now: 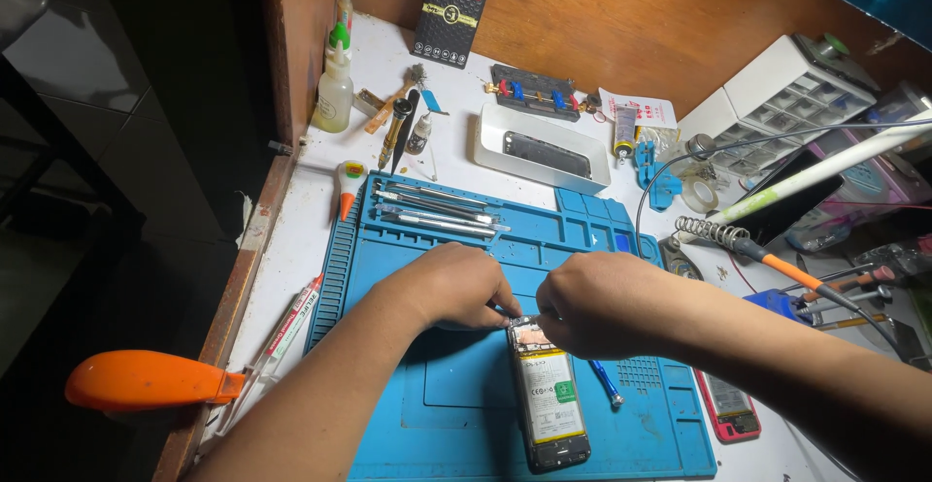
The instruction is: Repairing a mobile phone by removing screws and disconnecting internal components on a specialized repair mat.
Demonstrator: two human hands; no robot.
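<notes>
An opened smartphone [549,399] lies back-up on a blue silicone work mat [456,424], its battery and inner board showing. My left hand [449,286] rests on the mat at the phone's top left corner, fingertips pinched at the upper edge. My right hand [594,302] is curled over the phone's top right, fingers pinched on a small part at that same edge; what it grips is too small to tell. A blue-handled tool [607,383] lies on the mat just right of the phone.
Metal tweezers and pry tools [437,212] fill the mat's upper tray. A white tray with a dark phone [544,154], a glue bottle [335,84], a soldering iron [777,261], a red phone [728,406], parts drawers [786,99] and an orange handle [146,380] surround the mat.
</notes>
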